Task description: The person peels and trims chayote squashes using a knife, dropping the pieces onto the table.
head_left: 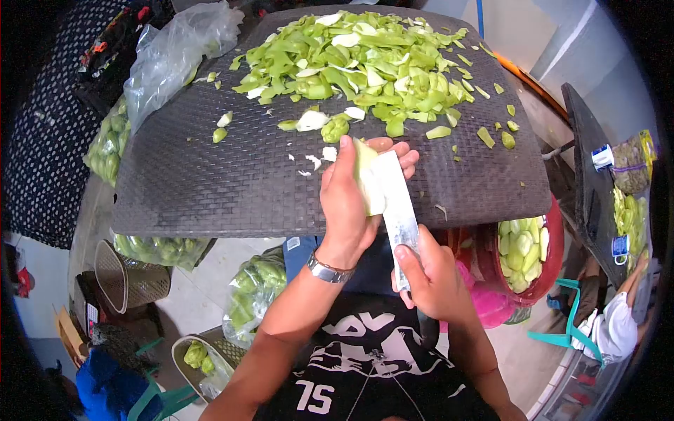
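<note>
Holding a knife (401, 217) against a pale green vegetable (367, 175), over the near edge of a dark woven table (232, 189).
Right hand (435, 277) grasping knife handle, thumb on the side, blade pointing up and away; left hand (342, 196) cradling vegetable, thumb along one side, fingers partly extended behind; metal watch (328, 271) on left wrist. Pile of green peelings (351, 67) toward far side of table, loose scraps nearer the hands. Clear plastic bag (179, 59) at far left corner. Red tub (556, 245) holding pale cut pieces (519, 254) below table, right side.
</note>
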Available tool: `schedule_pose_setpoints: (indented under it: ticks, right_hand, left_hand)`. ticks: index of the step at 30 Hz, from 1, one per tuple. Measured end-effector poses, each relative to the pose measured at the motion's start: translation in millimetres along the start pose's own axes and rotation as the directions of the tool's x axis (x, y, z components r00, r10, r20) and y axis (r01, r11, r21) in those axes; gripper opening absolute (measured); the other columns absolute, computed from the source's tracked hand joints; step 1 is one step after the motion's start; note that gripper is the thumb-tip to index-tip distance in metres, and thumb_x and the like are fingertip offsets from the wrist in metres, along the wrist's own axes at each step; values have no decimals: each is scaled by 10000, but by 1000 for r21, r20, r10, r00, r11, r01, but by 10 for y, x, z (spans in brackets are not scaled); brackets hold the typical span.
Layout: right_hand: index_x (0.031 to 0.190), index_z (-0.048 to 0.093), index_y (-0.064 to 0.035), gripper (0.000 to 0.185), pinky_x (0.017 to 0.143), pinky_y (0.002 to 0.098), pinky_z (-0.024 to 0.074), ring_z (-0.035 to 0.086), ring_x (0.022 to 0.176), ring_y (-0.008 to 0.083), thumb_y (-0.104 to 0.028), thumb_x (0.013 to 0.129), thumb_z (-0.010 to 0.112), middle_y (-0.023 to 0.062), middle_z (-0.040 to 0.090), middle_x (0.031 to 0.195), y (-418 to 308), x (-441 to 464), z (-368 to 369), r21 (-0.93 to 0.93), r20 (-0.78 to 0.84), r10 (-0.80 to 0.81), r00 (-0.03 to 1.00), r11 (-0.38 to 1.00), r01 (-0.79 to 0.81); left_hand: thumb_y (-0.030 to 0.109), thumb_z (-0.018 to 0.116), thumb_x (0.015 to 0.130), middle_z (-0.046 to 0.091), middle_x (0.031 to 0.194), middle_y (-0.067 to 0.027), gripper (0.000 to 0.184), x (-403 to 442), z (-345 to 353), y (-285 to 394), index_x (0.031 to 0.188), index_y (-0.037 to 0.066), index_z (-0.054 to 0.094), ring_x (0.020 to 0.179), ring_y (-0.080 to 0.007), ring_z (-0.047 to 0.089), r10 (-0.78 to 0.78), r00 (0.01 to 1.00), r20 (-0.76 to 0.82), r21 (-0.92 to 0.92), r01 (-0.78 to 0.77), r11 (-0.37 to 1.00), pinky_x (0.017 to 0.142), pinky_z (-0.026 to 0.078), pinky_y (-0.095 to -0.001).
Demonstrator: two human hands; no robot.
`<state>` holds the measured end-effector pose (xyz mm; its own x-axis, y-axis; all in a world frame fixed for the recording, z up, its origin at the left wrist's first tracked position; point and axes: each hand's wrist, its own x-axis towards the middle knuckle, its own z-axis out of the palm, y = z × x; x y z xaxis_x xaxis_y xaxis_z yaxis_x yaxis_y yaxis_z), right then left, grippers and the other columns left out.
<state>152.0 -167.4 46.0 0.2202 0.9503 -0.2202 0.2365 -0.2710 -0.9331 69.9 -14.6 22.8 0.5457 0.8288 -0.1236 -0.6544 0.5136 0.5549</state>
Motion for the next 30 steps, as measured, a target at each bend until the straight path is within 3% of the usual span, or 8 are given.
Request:
schedule_pose_setpoints:
  ticks: [3, 9, 12, 19, 24, 25, 28, 30]
  right_hand:
    - [1113, 512, 30, 166, 585, 421, 533, 716, 621, 302, -130, 1069, 522, 179, 663, 693, -31, 18, 22, 35, 18, 10, 1000, 999, -11]
    - [1114, 500, 32, 170, 593, 463, 532, 723, 655, 378, -125, 1059, 533, 214, 669, 704, -67, -44, -28, -99, 26, 17, 1000, 995, -15]
    - [1099, 499, 30, 169, 592, 463, 532, 722, 654, 378, -129, 1054, 539, 209, 669, 701, -57, -14, -99, -168, 44, 15, 999, 986, -8]
    - [1061, 504, 21, 155, 549, 420, 516, 683, 570, 286, -130, 1052, 538, 160, 657, 676, -19, 71, -165, -45, 123, 30, 992, 999, -25]
    - [1071, 534, 7, 168, 519, 339, 505, 636, 539, 152, -160, 1063, 550, 81, 647, 694, -18, 119, -140, 174, 171, 127, 977, 972, -157]
    - [1093, 540, 3, 170, 518, 327, 502, 629, 543, 139, -165, 1066, 549, 71, 642, 707, -21, 119, -97, 167, 133, 107, 985, 977, -129]
    - [1191, 554, -7, 201, 519, 302, 498, 613, 553, 111, -170, 1073, 547, 48, 626, 737, 25, 110, 3, 145, 62, 34, 998, 988, -42]
    - [1299, 557, -12, 270, 523, 298, 497, 606, 556, 112, -160, 1073, 547, 42, 615, 748, 98, 114, 21, 139, 65, -32, 997, 990, 23]
  left_hand:
    - [511, 414, 1101, 660, 1144, -264, 589, 0, -14, -7, 1177, -54, 565, 1086, -398, 688, 15, 1000, 4, 6, -15, 1000, 950, 567, -478]
    - [503, 414, 1102, 689, 1066, -253, 581, 42, -5, 80, 1106, -49, 597, 1000, -391, 718, -57, 998, 2, 69, 56, 996, 884, 593, -469]
    - [501, 403, 1103, 700, 1022, -248, 588, 55, -43, 83, 1082, -49, 609, 948, -387, 732, -114, 992, 51, 104, 109, 989, 842, 607, -465]
    - [507, 395, 1101, 707, 935, -242, 599, 66, -60, 238, 1061, -49, 614, 881, -382, 743, -203, 977, 61, 270, 179, 946, 761, 619, -458]
    - [490, 393, 1102, 701, 983, -239, 572, 96, -107, 72, 1035, -33, 613, 911, -368, 733, -87, 993, -81, 90, 94, 991, 803, 609, -469]
    - [483, 393, 1103, 700, 996, -236, 561, 85, -105, 56, 1035, -30, 610, 919, -362, 730, -57, 991, -125, 73, 66, 995, 818, 606, -472]
    - [463, 390, 1100, 698, 1017, -216, 532, 115, -188, 1, 1076, -26, 597, 942, -352, 714, 21, 999, -34, -64, -23, 998, 880, 589, -476]
    - [457, 384, 1093, 694, 1037, -200, 537, 124, -196, 45, 1111, -30, 611, 990, -356, 694, -30, 996, -81, -182, 15, 983, 932, 571, -481]
